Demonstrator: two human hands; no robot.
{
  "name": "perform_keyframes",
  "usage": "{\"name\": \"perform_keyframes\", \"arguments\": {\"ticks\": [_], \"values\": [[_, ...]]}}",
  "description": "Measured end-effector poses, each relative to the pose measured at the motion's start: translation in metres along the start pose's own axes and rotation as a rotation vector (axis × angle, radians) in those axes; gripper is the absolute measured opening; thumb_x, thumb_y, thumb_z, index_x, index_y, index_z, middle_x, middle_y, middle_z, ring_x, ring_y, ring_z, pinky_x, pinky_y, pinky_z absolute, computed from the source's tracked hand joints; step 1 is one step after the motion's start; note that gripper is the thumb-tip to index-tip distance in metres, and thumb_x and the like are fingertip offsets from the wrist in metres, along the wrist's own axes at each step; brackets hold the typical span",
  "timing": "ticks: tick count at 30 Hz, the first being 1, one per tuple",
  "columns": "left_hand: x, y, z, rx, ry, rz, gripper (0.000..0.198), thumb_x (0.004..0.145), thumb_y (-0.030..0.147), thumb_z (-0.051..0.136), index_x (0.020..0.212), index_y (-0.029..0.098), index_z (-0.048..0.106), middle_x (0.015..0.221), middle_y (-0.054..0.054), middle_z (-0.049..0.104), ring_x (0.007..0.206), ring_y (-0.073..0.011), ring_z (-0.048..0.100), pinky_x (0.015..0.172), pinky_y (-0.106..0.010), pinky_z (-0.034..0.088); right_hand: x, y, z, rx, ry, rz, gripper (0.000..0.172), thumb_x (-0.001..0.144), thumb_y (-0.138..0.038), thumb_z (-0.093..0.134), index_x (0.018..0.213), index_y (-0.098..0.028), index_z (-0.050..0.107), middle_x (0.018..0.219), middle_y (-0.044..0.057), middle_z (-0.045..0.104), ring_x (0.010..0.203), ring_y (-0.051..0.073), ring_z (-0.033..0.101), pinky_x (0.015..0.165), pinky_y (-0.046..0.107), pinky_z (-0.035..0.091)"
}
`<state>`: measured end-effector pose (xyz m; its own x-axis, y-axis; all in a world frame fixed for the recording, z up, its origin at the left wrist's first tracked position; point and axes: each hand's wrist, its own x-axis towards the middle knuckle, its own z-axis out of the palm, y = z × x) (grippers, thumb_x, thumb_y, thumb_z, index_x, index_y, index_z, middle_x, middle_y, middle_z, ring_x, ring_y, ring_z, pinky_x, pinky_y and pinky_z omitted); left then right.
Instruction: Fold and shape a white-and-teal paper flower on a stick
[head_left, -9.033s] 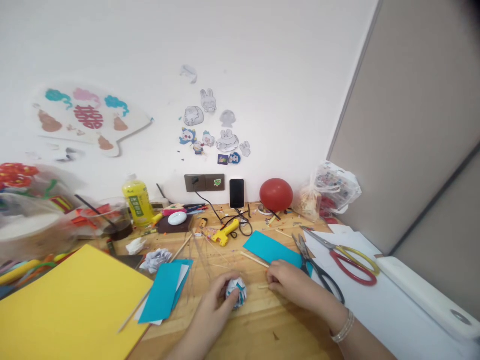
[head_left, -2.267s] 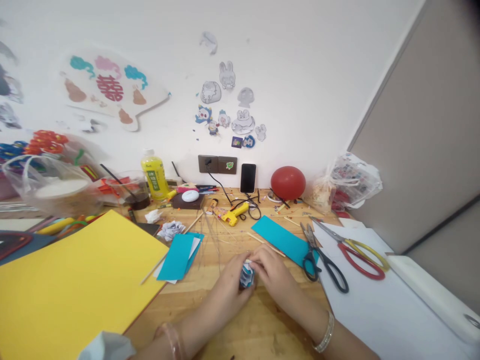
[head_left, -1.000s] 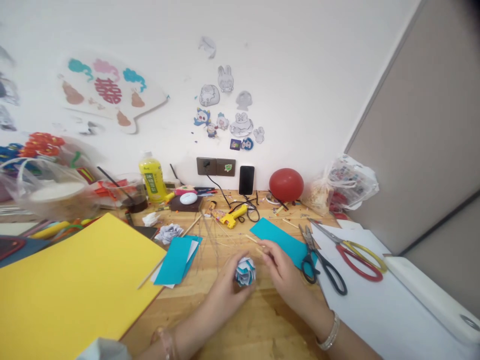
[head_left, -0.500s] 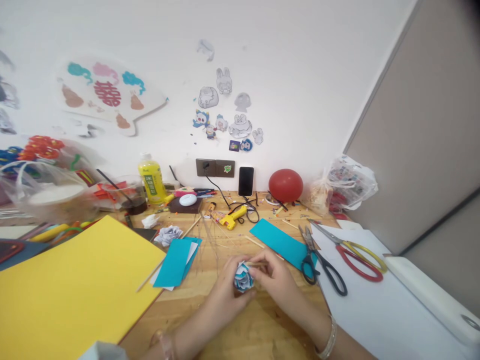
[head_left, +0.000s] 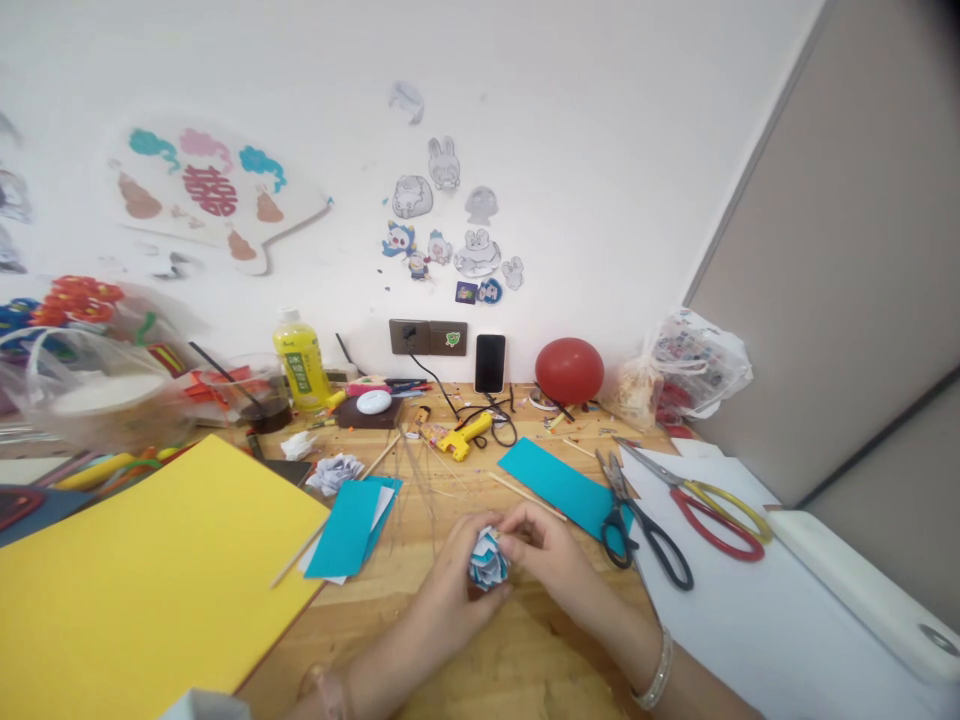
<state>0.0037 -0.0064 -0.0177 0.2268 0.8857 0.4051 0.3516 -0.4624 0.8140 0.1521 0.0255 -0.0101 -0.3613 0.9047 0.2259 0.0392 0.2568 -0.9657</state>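
A small blue-and-white paper flower (head_left: pixel 488 562) with layered, curled petals sits in the curved fingers of my left hand (head_left: pixel 459 572). My right hand (head_left: pixel 546 552) is closed in a pinch at the flower's upper right petals. Its fingertips hide what lies between them. Left of my hands are folded blue and white paper pieces (head_left: pixel 346 528). To the right, black-handled scissors (head_left: pixel 645 535) rest partly over a blue paper strip (head_left: pixel 555 485).
Yellow paper (head_left: pixel 157 570) covers the left side. Red-and-yellow-handled scissors (head_left: pixel 720 515) lie on white sheets at right. Farther back are a yellow glue gun (head_left: pixel 463 437), a white paper flower (head_left: pixel 335 474), thin sticks, a phone (head_left: pixel 490 363), a red balloon (head_left: pixel 569 371) and a yellow bottle (head_left: pixel 301 362).
A thin brown stick showing by my right fingers earlier is no longer visible. The flower has turned slightly in my left hand, and my right fingers have shifted along its upper right edge.
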Motion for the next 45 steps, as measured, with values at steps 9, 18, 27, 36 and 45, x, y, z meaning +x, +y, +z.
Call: {"name": "perform_keyframes", "arguments": {"ticks": [9, 18, 27, 36, 45], "values": [[-0.001, -0.004, 0.001, 0.037, -0.017, 0.02, 0.055, 0.062, -0.001, 0.054, 0.111, 0.022, 0.045, 0.107, -0.006, 0.055, 0.103, -0.0218, 0.052, 0.089, -0.037, 0.043, -0.001, -0.008, 0.0, -0.266, 0.017, -0.136, 0.017, 0.084, -0.029, 0.052, 0.074, -0.017, 0.057, 0.073, 0.001, 0.059, 0.071, 0.016, 0.056, 0.065, 0.026, 0.044], [-0.001, -0.004, 0.002, 0.058, -0.011, 0.006, 0.048, 0.067, 0.005, 0.054, 0.111, 0.022, 0.046, 0.107, -0.008, 0.056, 0.102, -0.0233, 0.053, 0.088, -0.039, 0.044, -0.008, -0.006, 0.008, -0.671, 0.039, -0.302, 0.019, 0.089, -0.016, 0.038, 0.087, -0.02, 0.056, 0.085, 0.005, 0.062, 0.079, 0.018, 0.057, 0.07, 0.03, 0.045], [-0.001, -0.005, 0.003, 0.071, -0.027, -0.008, 0.045, 0.068, 0.006, 0.054, 0.11, 0.021, 0.048, 0.107, -0.009, 0.058, 0.101, -0.024, 0.054, 0.089, -0.041, 0.044, -0.004, 0.0, 0.006, -0.712, -0.019, -0.344, 0.019, 0.091, -0.019, 0.037, 0.083, -0.02, 0.054, 0.083, 0.004, 0.059, 0.079, 0.019, 0.055, 0.07, 0.032, 0.046], [0.0, -0.007, 0.0, 0.09, 0.045, -0.053, 0.043, 0.066, 0.007, 0.055, 0.106, 0.02, 0.051, 0.104, -0.009, 0.06, 0.101, -0.0247, 0.055, 0.09, -0.042, 0.044, 0.008, -0.01, -0.023, -0.882, 0.091, -0.259, 0.014, 0.087, -0.015, 0.045, 0.089, -0.02, 0.058, 0.087, 0.005, 0.061, 0.083, 0.019, 0.056, 0.074, 0.031, 0.046], [-0.003, -0.016, 0.003, 0.103, 0.023, -0.079, 0.043, 0.066, 0.009, 0.055, 0.108, 0.021, 0.052, 0.108, -0.01, 0.06, 0.105, -0.0246, 0.055, 0.093, -0.041, 0.044, 0.072, 0.019, -0.112, -1.131, 0.281, -0.013, 0.014, 0.087, -0.016, 0.05, 0.092, -0.011, 0.062, 0.098, 0.013, 0.062, 0.097, 0.023, 0.056, 0.088, 0.039, 0.041]]}}
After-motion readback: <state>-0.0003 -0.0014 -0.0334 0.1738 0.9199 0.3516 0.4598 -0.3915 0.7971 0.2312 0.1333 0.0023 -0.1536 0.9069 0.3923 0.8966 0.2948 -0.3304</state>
